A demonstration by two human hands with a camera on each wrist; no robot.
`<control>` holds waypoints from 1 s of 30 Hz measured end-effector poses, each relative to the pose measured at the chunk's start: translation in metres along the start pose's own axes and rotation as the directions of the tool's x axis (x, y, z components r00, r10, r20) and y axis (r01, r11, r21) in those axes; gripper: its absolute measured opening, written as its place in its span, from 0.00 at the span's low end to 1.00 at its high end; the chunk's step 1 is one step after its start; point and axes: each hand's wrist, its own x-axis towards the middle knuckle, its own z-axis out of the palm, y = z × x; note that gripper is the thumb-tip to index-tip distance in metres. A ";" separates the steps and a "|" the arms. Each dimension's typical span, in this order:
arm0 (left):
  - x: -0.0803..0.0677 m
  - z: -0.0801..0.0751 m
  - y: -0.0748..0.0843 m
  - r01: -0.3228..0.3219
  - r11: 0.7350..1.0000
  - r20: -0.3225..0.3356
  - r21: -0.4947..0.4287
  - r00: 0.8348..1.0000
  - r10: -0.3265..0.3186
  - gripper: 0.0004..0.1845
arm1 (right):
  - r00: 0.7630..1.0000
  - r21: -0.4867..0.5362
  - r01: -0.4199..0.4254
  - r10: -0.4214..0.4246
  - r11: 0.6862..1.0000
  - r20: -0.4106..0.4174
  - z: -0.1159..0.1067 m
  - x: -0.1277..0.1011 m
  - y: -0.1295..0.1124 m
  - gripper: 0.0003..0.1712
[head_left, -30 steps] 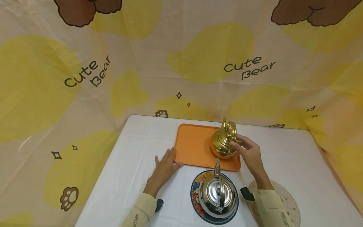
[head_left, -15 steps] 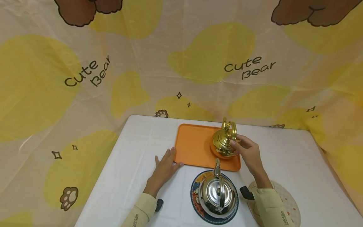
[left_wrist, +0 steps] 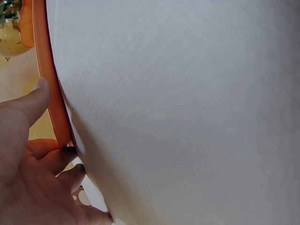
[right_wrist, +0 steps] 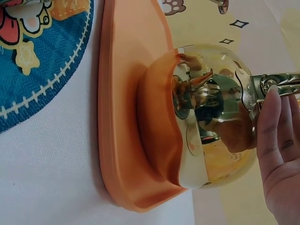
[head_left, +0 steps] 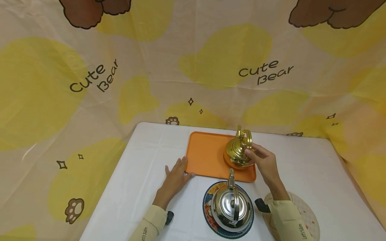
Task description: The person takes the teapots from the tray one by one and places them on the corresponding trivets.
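Observation:
A shiny gold teapot [head_left: 237, 151] with a raised hoop handle stands upright at the right end of an orange tray [head_left: 202, 155]. My right hand [head_left: 266, 164] holds it at the handle's near base, thumb on one side and fingers on the other, as the right wrist view shows. The pot's polished belly mirrors the orange tray. My left hand [head_left: 175, 179] rests at the tray's near left corner, fingers spread and fairly straight. In the left wrist view the thumb and fingertips of this hand [left_wrist: 42, 173] touch the tray's edge [left_wrist: 54, 103].
A silver teapot [head_left: 224, 207] sits on a round blue patterned mat [head_left: 208, 214] just in front of the tray. Under my right sleeve lies a pale round mat [head_left: 310, 214]. A bear-printed cloth [head_left: 144, 53] hangs behind the white table [head_left: 144, 147].

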 end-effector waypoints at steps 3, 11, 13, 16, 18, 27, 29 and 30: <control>0.000 0.000 0.000 0.004 1.000 0.001 -0.004 1.000 -0.004 0.45 | 1.000 0.005 -0.002 0.002 1.000 -0.001 0.000 -0.001 -0.001 0.23; 0.000 0.000 0.000 0.003 1.000 0.002 -0.007 1.000 -0.003 0.45 | 1.000 0.033 0.002 -0.002 0.999 -0.012 -0.001 -0.003 -0.002 0.22; -0.001 0.000 0.000 0.002 1.000 0.004 -0.003 1.000 -0.002 0.45 | 1.000 0.041 0.007 -0.007 0.999 -0.013 -0.001 -0.004 -0.002 0.22; -0.001 0.000 0.000 0.003 1.000 0.005 -0.003 1.000 -0.003 0.45 | 1.000 0.057 0.011 -0.010 0.998 -0.016 -0.001 -0.005 -0.003 0.22; -0.001 0.000 0.000 0.006 1.000 0.008 -0.004 1.000 -0.006 0.45 | 1.000 0.058 0.014 -0.012 0.998 -0.021 -0.001 -0.006 -0.003 0.22; -0.001 0.000 0.000 0.007 1.000 0.008 0.004 1.000 -0.007 0.45 | 0.999 0.077 0.016 -0.013 0.997 -0.044 -0.004 -0.008 -0.009 0.23; -0.001 0.000 0.000 0.007 1.000 0.008 0.003 1.000 -0.007 0.45 | 0.999 0.070 0.023 -0.020 0.997 -0.047 -0.005 -0.009 -0.011 0.23; -0.001 0.000 0.000 0.008 1.000 0.009 0.003 1.000 -0.008 0.45 | 0.998 0.068 0.028 -0.025 0.997 -0.051 -0.005 -0.009 -0.013 0.23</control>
